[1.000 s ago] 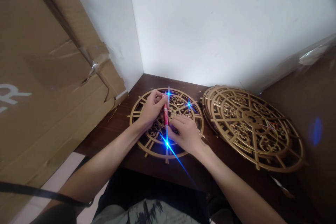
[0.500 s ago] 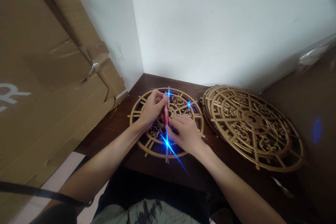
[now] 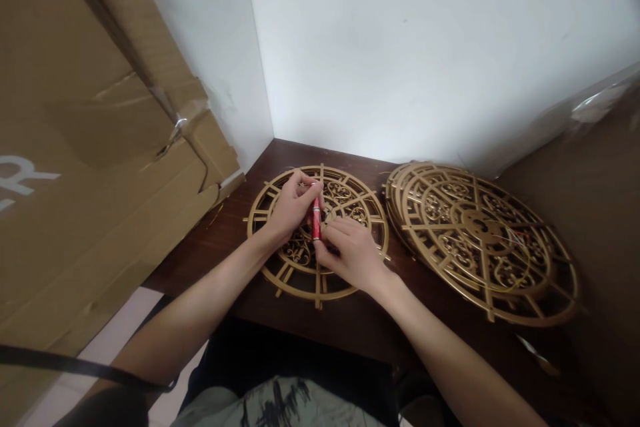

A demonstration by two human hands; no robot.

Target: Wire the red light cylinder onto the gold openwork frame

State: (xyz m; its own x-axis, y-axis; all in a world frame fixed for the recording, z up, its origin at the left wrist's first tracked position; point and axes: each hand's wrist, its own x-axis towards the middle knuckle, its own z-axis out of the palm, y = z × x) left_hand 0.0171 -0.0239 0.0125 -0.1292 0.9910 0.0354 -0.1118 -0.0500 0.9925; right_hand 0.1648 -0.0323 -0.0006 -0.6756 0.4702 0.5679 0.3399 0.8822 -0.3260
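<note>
A round golden openwork frame [image 3: 319, 295] with scrollwork and spokes lies on the dark brown table [image 3: 200, 250]. Over its middle is a slim red cylinder [image 3: 317, 220], roughly upright in the picture. My left hand [image 3: 295, 203] pinches the cylinder's far end between thumb and fingers. At the near end, my right hand [image 3: 350, 250] is closed, its thumb and curled fingers against the cylinder. Both hands hide part of the frame's centre.
Several similar golden frames [image 3: 487, 310] are stacked at the right, with thin wires on top. A small pointed tool [image 3: 537, 353] lies near them. Cardboard [image 3: 115, 167] stands at the left, a white wall [image 3: 400, 47] behind.
The bright blue lights on the round frame have gone out. Both hands have stayed nearly in place on the red cylinder.
</note>
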